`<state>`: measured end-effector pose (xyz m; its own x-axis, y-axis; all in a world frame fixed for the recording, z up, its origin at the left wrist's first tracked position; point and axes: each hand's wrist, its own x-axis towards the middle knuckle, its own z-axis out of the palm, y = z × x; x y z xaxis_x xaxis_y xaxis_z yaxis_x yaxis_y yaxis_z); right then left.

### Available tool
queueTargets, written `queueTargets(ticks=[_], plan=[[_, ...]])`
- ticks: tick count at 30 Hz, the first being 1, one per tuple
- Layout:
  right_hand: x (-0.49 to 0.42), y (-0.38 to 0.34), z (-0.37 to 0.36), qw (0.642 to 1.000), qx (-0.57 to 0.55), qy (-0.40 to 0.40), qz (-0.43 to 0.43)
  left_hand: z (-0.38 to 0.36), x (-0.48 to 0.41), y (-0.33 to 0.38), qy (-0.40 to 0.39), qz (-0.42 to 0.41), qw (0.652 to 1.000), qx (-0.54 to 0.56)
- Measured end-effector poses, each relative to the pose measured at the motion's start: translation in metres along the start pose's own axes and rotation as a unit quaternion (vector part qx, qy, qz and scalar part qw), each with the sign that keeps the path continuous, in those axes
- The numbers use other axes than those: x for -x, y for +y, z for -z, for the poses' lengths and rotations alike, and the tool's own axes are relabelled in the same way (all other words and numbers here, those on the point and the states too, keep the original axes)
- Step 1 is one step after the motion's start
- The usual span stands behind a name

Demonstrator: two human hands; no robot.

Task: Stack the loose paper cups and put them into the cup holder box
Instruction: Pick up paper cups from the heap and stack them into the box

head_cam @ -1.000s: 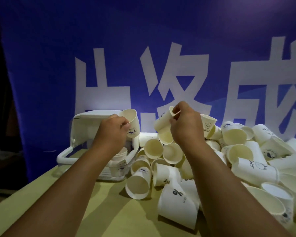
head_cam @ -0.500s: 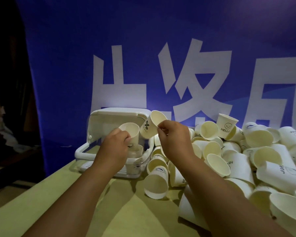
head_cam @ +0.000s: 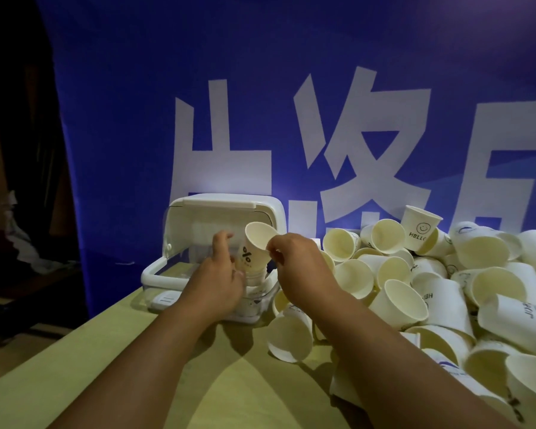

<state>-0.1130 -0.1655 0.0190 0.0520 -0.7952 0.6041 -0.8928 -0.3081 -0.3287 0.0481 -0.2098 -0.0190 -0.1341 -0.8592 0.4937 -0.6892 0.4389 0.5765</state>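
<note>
My right hand [head_cam: 294,264] pinches the rim of a white paper cup with a black percent mark [head_cam: 256,247]. This cup tilts left and sits partly inside another cup [head_cam: 255,278] over the white cup holder box [head_cam: 160,270], whose lid [head_cam: 223,207] stands raised. Just left of these cups, my left hand [head_cam: 218,274] is inside the box opening with its fingers stretched upward; it grips nothing that I can see. A large heap of loose paper cups [head_cam: 415,274] lies to the right of the box.
The box and the cups rest on a yellow-green table [head_cam: 167,382], whose left edge runs diagonally beside the box. A blue banner with big white characters [head_cam: 322,119] hangs close behind. A single cup [head_cam: 288,335] lies on its side between my forearms.
My right hand carried the percent-mark cup left and down into the cup over the box. My left hand let go of the cup it held; its fingers are now stretched out.
</note>
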Motion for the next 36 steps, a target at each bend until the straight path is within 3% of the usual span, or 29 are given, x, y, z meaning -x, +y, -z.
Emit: queueTargets(ticks=[8,13,17,21,31,36], plan=[[-0.001,0.001,-0.006,0.999,0.031,-0.031,0.009,-0.006,0.0,-0.006,0.025,-0.102,0.988,-0.112],[-0.003,-0.002,-0.011,0.998,-0.048,-0.039,-0.031,-0.007,-0.002,-0.004,0.048,-0.062,0.992,-0.098],[0.001,0.0,-0.016,0.991,0.008,-0.136,-0.009,-0.011,-0.004,-0.003,0.04,-0.017,0.992,-0.115],[0.002,0.004,-0.024,0.988,0.007,-0.152,-0.002,-0.013,-0.008,-0.003,0.02,0.017,0.993,-0.115],[-0.009,0.037,0.038,0.992,-0.063,0.007,-0.105,-0.012,0.002,0.023,0.099,-0.108,0.98,-0.132],[-0.011,0.079,0.072,0.982,-0.016,0.045,-0.184,-0.029,-0.007,0.067,0.052,-0.172,0.982,-0.062]])
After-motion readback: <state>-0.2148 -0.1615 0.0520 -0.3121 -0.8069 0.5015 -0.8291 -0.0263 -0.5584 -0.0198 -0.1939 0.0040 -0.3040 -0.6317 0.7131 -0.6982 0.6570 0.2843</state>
